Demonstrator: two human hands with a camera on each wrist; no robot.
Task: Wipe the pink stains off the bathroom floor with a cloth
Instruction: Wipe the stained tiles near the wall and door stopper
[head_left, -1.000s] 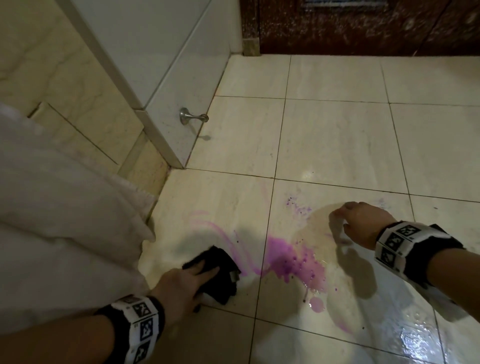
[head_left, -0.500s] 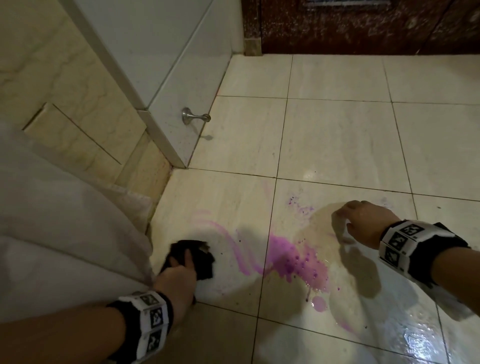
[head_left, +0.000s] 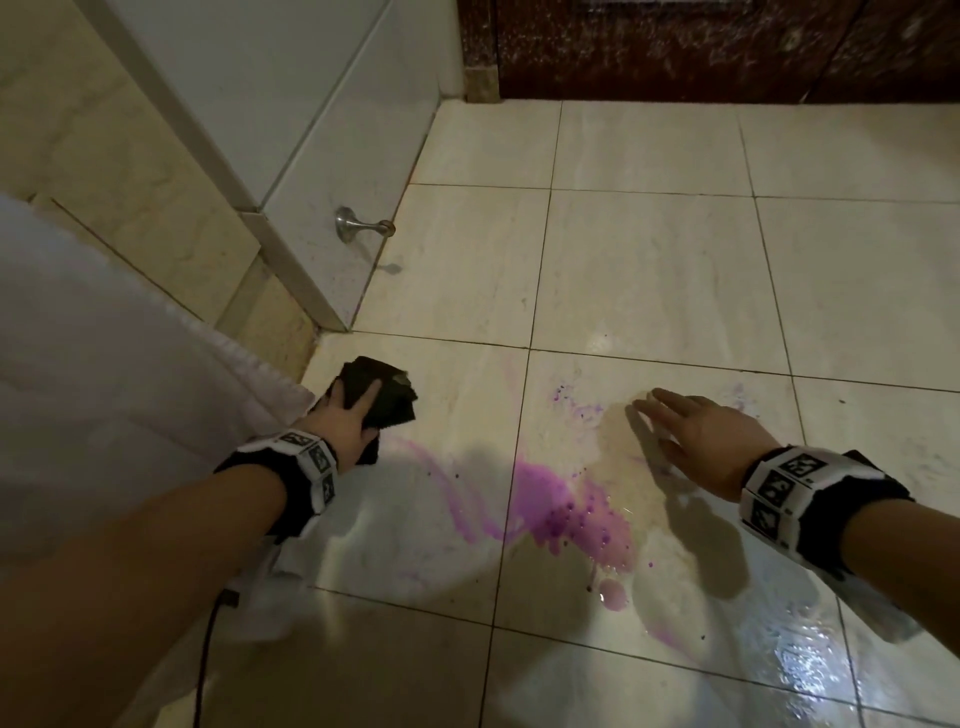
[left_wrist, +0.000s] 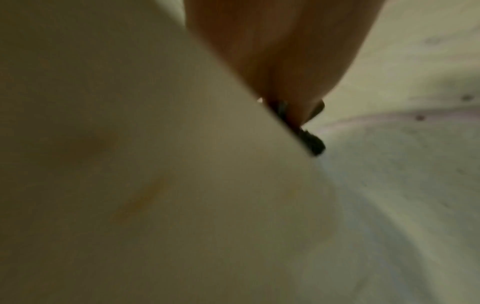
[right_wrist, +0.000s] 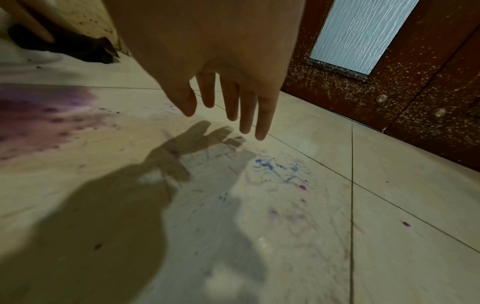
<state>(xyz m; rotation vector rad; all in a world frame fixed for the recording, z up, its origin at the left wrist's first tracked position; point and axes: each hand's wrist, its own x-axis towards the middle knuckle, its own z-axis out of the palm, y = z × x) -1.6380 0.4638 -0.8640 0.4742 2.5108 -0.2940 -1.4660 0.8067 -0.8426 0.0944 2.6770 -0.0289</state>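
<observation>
Left hand presses cloth — bunched, no clear axis; right hand splayed.

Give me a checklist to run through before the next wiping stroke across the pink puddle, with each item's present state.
1. Left hand presses the dark cloth onto the floor: ok.
2. Cloth on the pink puddle: not ok, it lies apart, near the wall corner.
3. Path from cloth to puddle free of objects: ok, only a pink streak lies between.
4. Right hand out of the stroke's way: ok, open, beyond the puddle.
5. Cloth's underside still absorbent: cannot tell, hidden.
6. Wet sheen on floor tiles near the right forearm: not ok, slippery-looking.
</observation>
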